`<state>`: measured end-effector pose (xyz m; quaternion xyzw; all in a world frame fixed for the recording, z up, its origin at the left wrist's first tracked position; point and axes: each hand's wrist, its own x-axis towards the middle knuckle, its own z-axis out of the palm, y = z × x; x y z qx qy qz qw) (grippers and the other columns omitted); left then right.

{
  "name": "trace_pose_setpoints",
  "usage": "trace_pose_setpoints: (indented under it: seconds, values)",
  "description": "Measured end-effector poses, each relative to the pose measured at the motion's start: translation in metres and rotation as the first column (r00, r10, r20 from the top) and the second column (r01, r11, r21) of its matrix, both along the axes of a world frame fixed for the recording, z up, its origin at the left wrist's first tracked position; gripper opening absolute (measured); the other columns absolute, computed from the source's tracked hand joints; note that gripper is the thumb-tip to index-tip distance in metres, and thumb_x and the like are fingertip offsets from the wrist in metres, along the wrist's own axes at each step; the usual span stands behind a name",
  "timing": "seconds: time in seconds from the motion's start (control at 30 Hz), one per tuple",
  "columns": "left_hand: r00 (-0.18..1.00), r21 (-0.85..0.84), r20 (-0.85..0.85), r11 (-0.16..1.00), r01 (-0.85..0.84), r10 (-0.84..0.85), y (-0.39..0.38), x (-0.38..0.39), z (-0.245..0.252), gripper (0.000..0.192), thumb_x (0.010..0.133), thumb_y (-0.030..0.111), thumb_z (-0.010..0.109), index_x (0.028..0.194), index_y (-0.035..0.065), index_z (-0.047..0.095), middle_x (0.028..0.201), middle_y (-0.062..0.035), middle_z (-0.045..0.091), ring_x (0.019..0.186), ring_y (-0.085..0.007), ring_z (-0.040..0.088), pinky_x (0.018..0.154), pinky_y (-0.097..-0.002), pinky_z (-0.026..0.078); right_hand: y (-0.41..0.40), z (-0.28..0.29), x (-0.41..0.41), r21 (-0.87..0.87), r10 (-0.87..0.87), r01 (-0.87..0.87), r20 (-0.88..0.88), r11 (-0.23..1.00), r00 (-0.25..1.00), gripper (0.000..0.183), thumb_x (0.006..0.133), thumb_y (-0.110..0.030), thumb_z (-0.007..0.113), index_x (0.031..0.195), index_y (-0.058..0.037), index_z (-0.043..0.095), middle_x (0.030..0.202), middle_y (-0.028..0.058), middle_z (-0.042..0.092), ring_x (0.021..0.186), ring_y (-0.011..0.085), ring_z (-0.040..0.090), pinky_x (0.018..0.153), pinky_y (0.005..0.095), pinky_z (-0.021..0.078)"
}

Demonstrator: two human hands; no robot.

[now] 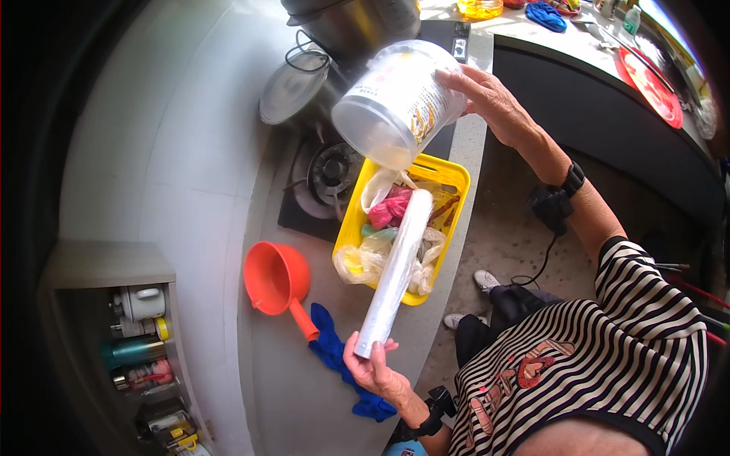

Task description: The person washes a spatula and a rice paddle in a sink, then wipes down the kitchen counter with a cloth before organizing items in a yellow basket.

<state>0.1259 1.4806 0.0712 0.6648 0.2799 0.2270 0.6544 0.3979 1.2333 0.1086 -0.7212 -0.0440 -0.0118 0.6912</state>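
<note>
My right hand (493,102) holds a clear plastic tub (399,97) with a printed label, tilted above the gas hob. In my left hand (373,367) is the lower end of a roll of clear plastic film (396,273), slanting over a yellow plastic basket (461,228). Inside the basket lie a pink plastic bag (390,210), several clear bags (362,262) and some dried reddish pieces (447,211). The roll hides part of these contents. The tub's base end is partly covered by my right hand's fingers.
An orange-red plastic dipper (276,279) and a blue cloth (336,359) lie on the grey counter (285,393). Behind are a gas burner (332,165), a large metal pot (359,23) and a lid (293,88). A shelf (114,265) holds cups and bottles. A red tray (650,85) is far right.
</note>
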Motion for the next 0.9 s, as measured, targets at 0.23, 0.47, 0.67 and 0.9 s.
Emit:
trace_pose_setpoints:
  seconds: [0.23, 0.47, 0.67, 0.9]
  values:
    - [0.985, 0.157, 0.045, 0.972, -0.173, 0.168, 0.024, -0.015, 0.032, 0.033, 0.079, 0.018, 0.050, 0.106, -0.0011, 0.045, 0.086, -0.0143, 0.051, 0.055, -0.0159, 0.050, 0.047, -0.0232, 0.043, -0.021, -0.003, -0.003, -0.036, -0.044, 0.045, 0.006, 0.998, 0.999, 0.072, 0.068, -0.062, 0.056, 0.109, -0.0035, 0.054, 0.098, 0.0126, 0.058, 0.090, 0.0221, 0.057, 0.071, 0.0338, 0.0470]
    - [0.982, 0.150, 0.048, 0.971, -0.186, 0.181, 0.026, -0.017, 0.031, 0.034, 0.079, 0.019, 0.050, 0.106, -0.0008, 0.046, 0.086, -0.0140, 0.051, 0.054, -0.0159, 0.050, 0.047, -0.0232, 0.043, -0.025, -0.009, 0.001, -0.140, -0.035, 0.041, 0.044, 0.989, 0.998, 0.074, 0.066, -0.064, 0.057, 0.109, -0.0033, 0.055, 0.098, 0.0144, 0.059, 0.090, 0.0243, 0.057, 0.067, 0.0329, 0.0471]
    - [0.998, -0.065, 0.035, 0.997, -0.041, 0.043, 0.013, 0.005, 0.009, 0.037, 0.078, 0.022, 0.052, 0.108, 0.0010, 0.044, 0.086, -0.0136, 0.053, 0.054, -0.0176, 0.052, 0.047, -0.0252, 0.043, 0.003, -0.013, -0.027, -0.232, 0.003, 0.023, 0.111, 0.972, 0.994, 0.070, 0.072, -0.056, 0.057, 0.116, -0.0023, 0.049, 0.103, 0.0166, 0.055, 0.096, 0.0255, 0.055, 0.078, 0.0359, 0.0469]
    - [0.996, -0.330, 0.064, 0.941, 0.081, -0.063, 0.000, 0.036, -0.029, 0.045, 0.078, 0.014, 0.054, 0.118, 0.0003, 0.037, 0.099, -0.0144, 0.050, 0.069, -0.0198, 0.055, 0.062, -0.0288, 0.048, 0.061, -0.052, -0.051, -0.640, 0.300, -0.182, 0.080, 0.746, 0.950, 0.074, 0.071, -0.066, 0.049, 0.119, -0.0103, 0.049, 0.102, 0.0185, 0.051, 0.104, 0.0330, 0.047, 0.084, 0.0431, 0.0414]
